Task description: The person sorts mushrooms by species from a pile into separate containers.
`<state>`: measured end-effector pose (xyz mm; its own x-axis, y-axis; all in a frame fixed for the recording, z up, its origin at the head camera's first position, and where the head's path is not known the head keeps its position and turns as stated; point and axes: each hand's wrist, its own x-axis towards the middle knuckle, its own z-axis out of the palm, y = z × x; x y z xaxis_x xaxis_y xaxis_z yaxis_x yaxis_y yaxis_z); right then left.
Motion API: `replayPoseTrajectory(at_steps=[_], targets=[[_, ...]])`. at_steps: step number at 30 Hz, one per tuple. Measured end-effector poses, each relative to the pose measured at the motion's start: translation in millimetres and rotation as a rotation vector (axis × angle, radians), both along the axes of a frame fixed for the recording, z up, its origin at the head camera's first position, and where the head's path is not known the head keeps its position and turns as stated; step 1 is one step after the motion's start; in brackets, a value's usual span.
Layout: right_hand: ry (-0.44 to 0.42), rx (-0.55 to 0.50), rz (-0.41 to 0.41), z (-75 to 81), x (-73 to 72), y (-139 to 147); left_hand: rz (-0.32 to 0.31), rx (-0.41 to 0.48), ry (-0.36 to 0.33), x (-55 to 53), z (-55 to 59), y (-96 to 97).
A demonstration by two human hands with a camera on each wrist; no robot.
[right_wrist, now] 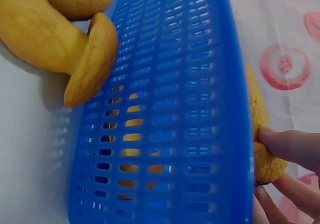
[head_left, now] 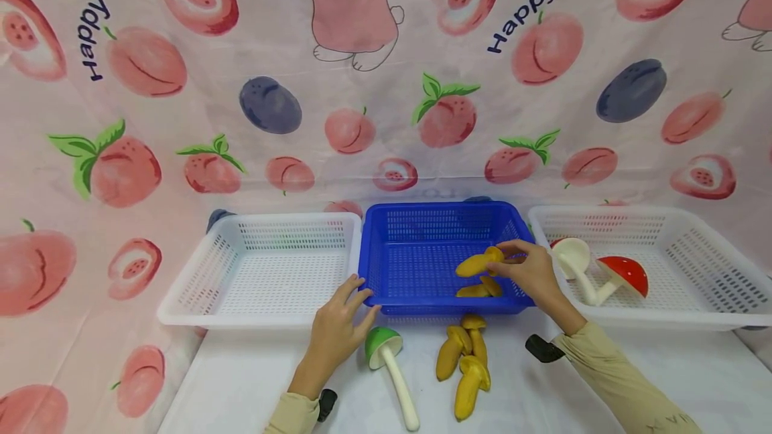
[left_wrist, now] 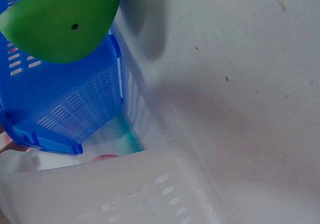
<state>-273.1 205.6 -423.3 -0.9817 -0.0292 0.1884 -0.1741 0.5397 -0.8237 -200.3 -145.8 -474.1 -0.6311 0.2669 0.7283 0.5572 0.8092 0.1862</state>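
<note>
In the head view my right hand (head_left: 531, 274) pinches a yellow toy mushroom (head_left: 476, 264) by its cap, over the right part of the blue basket (head_left: 416, 301). Another yellow mushroom (head_left: 476, 290) lies in that basket beneath it. The right wrist view shows thumb and fingertips on the held mushroom (right_wrist: 267, 164) beyond the basket wall. My left hand (head_left: 338, 327) has its fingers spread, fingertips at the blue basket's front left corner. Just right of it, a green-capped mushroom (head_left: 382, 347) with a long white stem lies on the table. Several yellow mushrooms (head_left: 470, 380) lie before the basket.
A white basket (head_left: 259, 320) stands to the left of the blue one. On the right, another white basket (head_left: 681, 317) holds a red-capped mushroom (head_left: 627, 274) and one showing a pale underside (head_left: 571, 256). Behind them hangs a fruit-patterned cloth (head_left: 374, 106).
</note>
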Motion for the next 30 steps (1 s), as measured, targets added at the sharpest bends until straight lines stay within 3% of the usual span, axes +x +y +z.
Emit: replayPoseTrajectory(at_steps=[11,19,30], targets=[[0.005,0.003,-0.01,-9.3,-15.0,-5,0.001,0.001,-0.005,0.6,-0.1,2.0],[-0.023,0.105,0.003,-13.0,-27.9,-9,0.006,-0.01,0.008,0.9,1.0,1.0],[-0.149,0.17,0.001,-20.0,-48.4,-16,0.007,-0.005,-0.017,1.3,1.4,0.7]])
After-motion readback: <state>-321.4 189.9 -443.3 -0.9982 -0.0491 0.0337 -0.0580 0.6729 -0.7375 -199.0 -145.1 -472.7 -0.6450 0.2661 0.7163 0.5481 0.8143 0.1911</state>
